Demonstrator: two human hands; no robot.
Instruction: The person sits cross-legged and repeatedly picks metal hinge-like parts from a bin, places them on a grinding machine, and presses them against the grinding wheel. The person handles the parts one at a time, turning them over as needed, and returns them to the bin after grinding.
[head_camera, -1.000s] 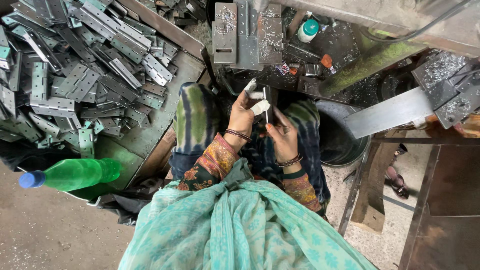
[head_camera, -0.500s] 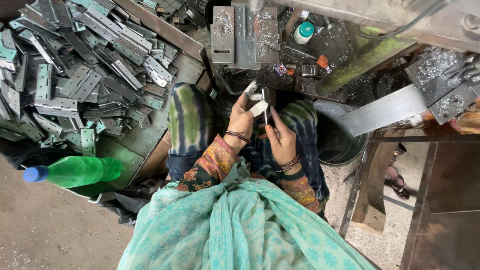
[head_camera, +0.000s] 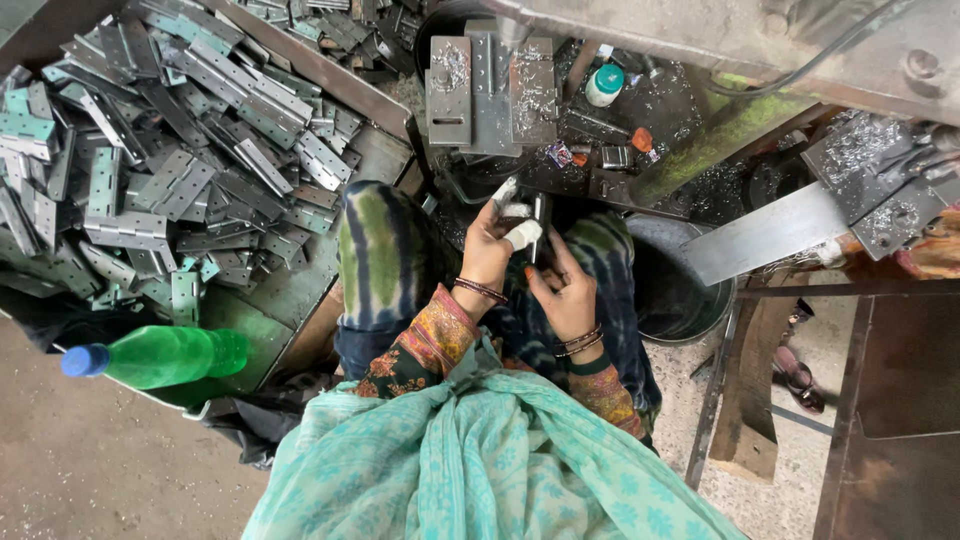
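head view: metal piece (head_camera: 540, 222) between both hands' fingers (head_camera: 522, 235).

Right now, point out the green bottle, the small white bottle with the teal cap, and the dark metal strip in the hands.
green plastic bottle (head_camera: 175, 355), head view, middle of its body.
small white bottle (head_camera: 604, 85), head view, on its teal cap.
dark metal strip (head_camera: 541, 225), head view, mid-length between the hands.
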